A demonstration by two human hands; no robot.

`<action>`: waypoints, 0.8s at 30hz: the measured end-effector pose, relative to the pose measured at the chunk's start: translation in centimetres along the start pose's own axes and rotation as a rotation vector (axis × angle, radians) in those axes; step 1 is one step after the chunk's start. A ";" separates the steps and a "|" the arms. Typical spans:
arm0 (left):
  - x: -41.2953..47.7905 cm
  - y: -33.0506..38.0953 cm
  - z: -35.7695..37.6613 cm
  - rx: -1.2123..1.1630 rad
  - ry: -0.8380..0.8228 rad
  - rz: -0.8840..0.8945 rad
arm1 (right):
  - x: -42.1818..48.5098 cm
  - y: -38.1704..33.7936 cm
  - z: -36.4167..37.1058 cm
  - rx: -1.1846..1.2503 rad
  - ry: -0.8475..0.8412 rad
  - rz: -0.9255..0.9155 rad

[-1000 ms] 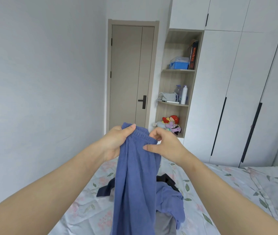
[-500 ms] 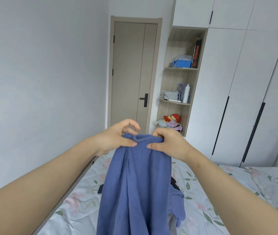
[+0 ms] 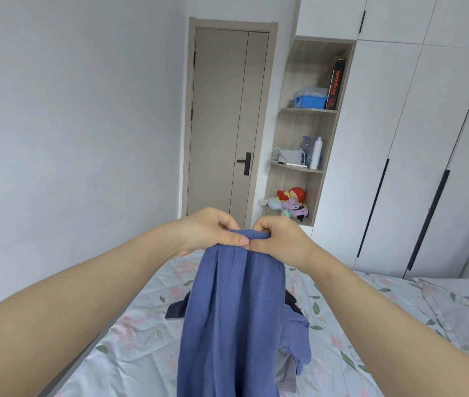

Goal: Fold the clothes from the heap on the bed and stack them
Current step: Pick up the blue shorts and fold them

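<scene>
A: Why do the blue trousers [image 3: 227, 310] hang above the bed [image 3: 385, 325], toward its left edge?
B: Left hand [image 3: 209, 233] and right hand [image 3: 280, 239] pinch the waistband [image 3: 251, 234], fingers [image 3: 227, 222] curled, thumbs almost meeting; likely so the legs drop straight for folding. The heap [image 3: 296, 330] lies behind.

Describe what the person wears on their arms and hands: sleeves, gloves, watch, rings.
Nothing worn shows. The left forearm and right forearm are bare to the frame's edge, no sleeve or cuff. The left hand and right hand carry no gloves; no ring, watch or bracelet is visible. The left thumbnail looks short and unpainted.
</scene>
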State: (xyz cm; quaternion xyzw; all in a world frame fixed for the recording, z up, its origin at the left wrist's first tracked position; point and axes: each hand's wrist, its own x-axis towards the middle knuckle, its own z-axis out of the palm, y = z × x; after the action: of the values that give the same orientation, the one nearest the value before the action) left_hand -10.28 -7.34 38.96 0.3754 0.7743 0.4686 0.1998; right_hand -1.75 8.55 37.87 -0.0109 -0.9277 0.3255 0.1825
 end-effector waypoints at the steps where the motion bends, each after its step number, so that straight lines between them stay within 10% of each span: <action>1: 0.0 0.1 -0.1 0.053 -0.002 -0.001 | -0.2 -0.1 -0.1 0.018 -0.038 0.005; 8: -0.4 0.2 -0.9 0.407 -0.260 0.005 | -2.1 -0.3 -1.0 -0.555 -0.594 0.077; 15: 0.1 -0.6 -0.3 0.846 -0.326 0.035 | -2.1 0.8 -0.2 -0.648 -0.341 -0.048; 24: 0.1 0.4 -2.6 0.808 -0.085 0.122 | -1.3 0.9 -2.2 -0.590 -0.313 0.066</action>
State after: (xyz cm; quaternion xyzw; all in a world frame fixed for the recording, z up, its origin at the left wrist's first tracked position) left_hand -11.91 -8.65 40.52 0.4880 0.8633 0.1222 0.0399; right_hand 0.12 10.36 38.50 -0.0433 -0.9979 0.0464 0.0163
